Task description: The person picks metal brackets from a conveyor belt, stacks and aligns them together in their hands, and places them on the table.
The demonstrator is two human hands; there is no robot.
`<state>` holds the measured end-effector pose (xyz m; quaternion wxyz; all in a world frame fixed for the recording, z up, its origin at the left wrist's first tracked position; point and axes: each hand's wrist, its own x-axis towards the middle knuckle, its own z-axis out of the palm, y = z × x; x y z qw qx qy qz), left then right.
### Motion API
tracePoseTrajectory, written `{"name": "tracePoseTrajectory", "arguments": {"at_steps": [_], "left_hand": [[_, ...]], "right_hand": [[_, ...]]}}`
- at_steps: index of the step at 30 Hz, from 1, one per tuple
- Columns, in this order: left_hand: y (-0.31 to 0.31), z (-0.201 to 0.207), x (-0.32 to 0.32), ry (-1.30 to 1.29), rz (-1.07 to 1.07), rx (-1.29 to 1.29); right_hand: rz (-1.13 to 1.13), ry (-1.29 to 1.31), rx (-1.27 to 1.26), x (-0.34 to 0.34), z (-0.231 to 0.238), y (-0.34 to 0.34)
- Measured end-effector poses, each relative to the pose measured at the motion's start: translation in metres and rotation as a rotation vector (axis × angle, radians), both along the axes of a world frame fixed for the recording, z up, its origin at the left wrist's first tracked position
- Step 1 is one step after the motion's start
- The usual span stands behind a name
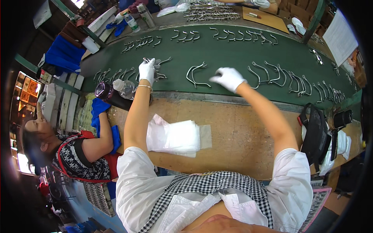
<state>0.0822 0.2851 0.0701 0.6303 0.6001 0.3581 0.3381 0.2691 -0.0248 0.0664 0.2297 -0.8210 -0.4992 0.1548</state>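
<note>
My left hand [146,71], in a white glove, is closed on a bent metal arm whose end shows above the fingers. Just to its right, other curved metal arms [160,73] show on the green work surface [182,56]. My right hand [228,79], also gloved, hovers over the green surface with its fingers partly bent and nothing visible in them. Left of its fingertips, apart from the rows, lie curved silvery arms [190,75]. Rows of similar bent arms [278,75] lie farther right, and a bunch [120,73] lies left of my left hand.
On the near wooden table [233,136] lies a stack of clear plastic bags [175,138]. A clear bottle [124,88] and a dark flask [104,91] stand by my left forearm. A black bag [314,134] sits at right. A co-worker [83,151] is on the left.
</note>
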Motion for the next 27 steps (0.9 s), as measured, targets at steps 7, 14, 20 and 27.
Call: {"name": "tracePoseTrajectory", "arguments": {"at_steps": [7, 14, 20, 27], "left_hand": [[0.030, -0.015, 0.002, 0.951, 0.165, 0.858], [0.020, -0.034, 0.018, 1.108, -0.029, 0.880], [0.030, -0.032, 0.019, 1.180, -0.116, 0.883], [0.023, -0.025, 0.011, 1.164, -0.126, 0.971]], "right_hand": [[-0.228, -0.023, -0.092, -0.071, -0.001, 0.065], [-0.118, 0.041, -0.173, -0.061, -0.027, 0.066], [0.110, 0.368, -0.186, -0.040, -0.020, -0.014], [-0.024, 1.136, 0.083, -0.059, -0.016, -0.130]]}}
